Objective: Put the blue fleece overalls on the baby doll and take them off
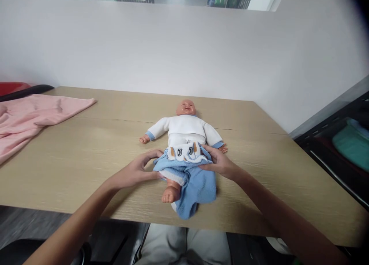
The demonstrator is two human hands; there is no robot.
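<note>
A baby doll (186,125) in a white top with blue cuffs lies on its back, head toward the wall. Blue fleece trousers (201,184) with an animal face on the front cover its lower body. One bare doll foot (171,193) sticks out of the leg opening on the left; the other foot is hidden in the cloth. My left hand (144,167) pinches the left side of the trousers, thumb below and fingers above. On the opposite side, my right hand (220,162) grips the fabric near the waistband.
The doll lies on a wooden table (115,142) set against a white wall (173,46). A pink cloth (37,115) is spread at the left, beside a red object (13,88) with a black edge. A dark rack with a green item (351,144) stands at the right.
</note>
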